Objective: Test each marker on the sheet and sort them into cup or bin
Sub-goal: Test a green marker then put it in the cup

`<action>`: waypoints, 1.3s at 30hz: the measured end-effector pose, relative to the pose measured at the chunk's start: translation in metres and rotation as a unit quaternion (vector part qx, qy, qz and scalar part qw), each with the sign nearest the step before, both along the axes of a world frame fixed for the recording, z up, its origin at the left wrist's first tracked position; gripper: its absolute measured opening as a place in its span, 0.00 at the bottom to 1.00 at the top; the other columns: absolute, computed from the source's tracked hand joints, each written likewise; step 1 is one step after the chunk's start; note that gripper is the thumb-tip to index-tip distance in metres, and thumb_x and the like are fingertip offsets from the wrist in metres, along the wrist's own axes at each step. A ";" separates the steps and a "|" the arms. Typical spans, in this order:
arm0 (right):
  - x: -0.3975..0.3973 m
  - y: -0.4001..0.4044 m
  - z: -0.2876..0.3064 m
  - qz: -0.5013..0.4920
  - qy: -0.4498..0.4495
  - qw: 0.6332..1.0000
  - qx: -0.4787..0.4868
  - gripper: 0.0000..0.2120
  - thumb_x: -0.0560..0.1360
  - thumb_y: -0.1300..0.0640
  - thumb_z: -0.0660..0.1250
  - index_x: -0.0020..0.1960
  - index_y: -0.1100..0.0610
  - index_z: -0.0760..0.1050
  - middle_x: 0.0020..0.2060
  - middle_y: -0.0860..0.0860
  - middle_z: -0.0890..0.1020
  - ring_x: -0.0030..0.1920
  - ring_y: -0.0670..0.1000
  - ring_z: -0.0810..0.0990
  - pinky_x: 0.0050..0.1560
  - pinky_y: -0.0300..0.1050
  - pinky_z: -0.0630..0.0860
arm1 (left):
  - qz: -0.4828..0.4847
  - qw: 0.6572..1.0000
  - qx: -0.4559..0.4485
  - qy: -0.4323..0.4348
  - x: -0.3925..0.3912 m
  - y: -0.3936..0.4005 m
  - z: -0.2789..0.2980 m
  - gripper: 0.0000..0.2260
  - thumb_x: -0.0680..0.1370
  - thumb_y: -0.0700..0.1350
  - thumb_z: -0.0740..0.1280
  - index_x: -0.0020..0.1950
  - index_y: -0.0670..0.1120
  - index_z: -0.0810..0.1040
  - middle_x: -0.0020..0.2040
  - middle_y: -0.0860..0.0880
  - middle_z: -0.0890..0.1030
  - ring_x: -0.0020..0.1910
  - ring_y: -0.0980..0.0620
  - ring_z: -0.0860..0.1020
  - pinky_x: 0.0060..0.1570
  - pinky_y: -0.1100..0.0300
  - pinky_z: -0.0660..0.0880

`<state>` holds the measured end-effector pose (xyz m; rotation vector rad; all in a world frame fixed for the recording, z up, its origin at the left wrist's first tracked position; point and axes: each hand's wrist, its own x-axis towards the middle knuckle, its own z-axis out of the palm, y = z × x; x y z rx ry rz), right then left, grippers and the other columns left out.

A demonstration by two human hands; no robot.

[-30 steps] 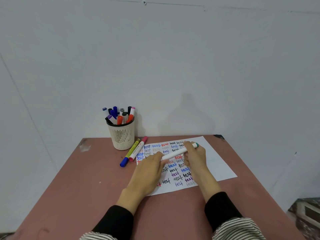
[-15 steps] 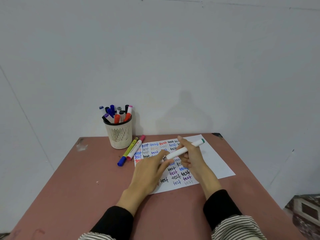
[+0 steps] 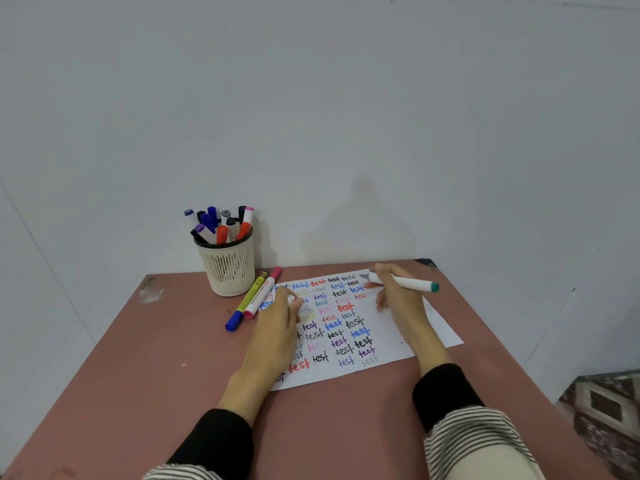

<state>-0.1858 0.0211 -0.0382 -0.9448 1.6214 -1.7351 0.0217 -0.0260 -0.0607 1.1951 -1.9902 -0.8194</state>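
Reddish-brown table (image 3: 138, 375), white sheet (image 3: 426, 327), pale wall (image 3: 346, 98)

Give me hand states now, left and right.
Left hand: grips the white cap.
Right hand: holds the uncapped white marker, tip at the sheet.

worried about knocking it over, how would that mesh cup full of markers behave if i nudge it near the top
The cup probably tips easily: it is tall, narrow-based, and its markers stand well above the rim. The mesh looks light, so it might slide first.
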 end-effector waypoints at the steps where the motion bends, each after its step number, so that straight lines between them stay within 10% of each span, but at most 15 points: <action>1: 0.001 -0.001 0.000 0.012 0.011 1.000 0.008 0.08 0.79 0.55 0.65 0.46 0.59 0.80 0.38 0.54 0.85 0.26 0.46 0.72 0.27 0.37 0.71 | 0.000 1.000 0.000 -0.006 0.001 -0.001 -0.001 0.08 0.84 0.50 0.54 0.45 0.53 0.65 0.40 0.49 0.78 0.37 0.51 0.75 0.39 0.54 0.72; 8: 0.005 -0.004 -0.010 0.005 0.100 0.993 0.055 0.15 0.76 0.58 0.69 0.34 0.61 0.70 0.27 0.59 0.73 0.36 0.47 0.84 0.30 0.31 0.72 | 0.006 0.995 -0.044 -0.091 0.002 -0.002 -0.002 0.11 0.83 0.54 0.52 0.49 0.49 0.66 0.34 0.51 0.74 0.34 0.52 0.74 0.31 0.57 0.64; 20: 0.001 -0.009 -0.017 0.009 0.153 0.985 0.079 0.15 0.75 0.64 0.63 0.33 0.58 0.61 0.28 0.54 0.61 0.35 0.53 0.70 0.29 0.30 0.70 | 0.012 0.992 -0.053 -0.111 0.003 -0.005 -0.004 0.11 0.84 0.55 0.51 0.54 0.49 0.66 0.32 0.52 0.73 0.34 0.52 0.74 0.30 0.56 0.62; 25: 0.002 -0.008 -0.016 0.022 0.148 0.986 0.080 0.14 0.77 0.61 0.65 0.35 0.60 0.66 0.30 0.57 0.67 0.36 0.46 0.84 0.33 0.36 0.70 | 0.013 0.992 -0.056 -0.110 0.002 -0.005 -0.004 0.10 0.84 0.54 0.52 0.54 0.49 0.67 0.30 0.53 0.71 0.31 0.54 0.72 0.29 0.57 0.60; 39: 0.001 -0.008 -0.016 -0.004 0.155 0.984 0.083 0.15 0.76 0.61 0.63 0.34 0.58 0.61 0.30 0.55 0.63 0.33 0.49 0.77 0.31 0.38 0.65 | 0.013 0.991 -0.065 -0.116 0.003 -0.006 -0.005 0.09 0.84 0.54 0.52 0.54 0.50 0.67 0.30 0.54 0.70 0.31 0.55 0.70 0.28 0.58 0.59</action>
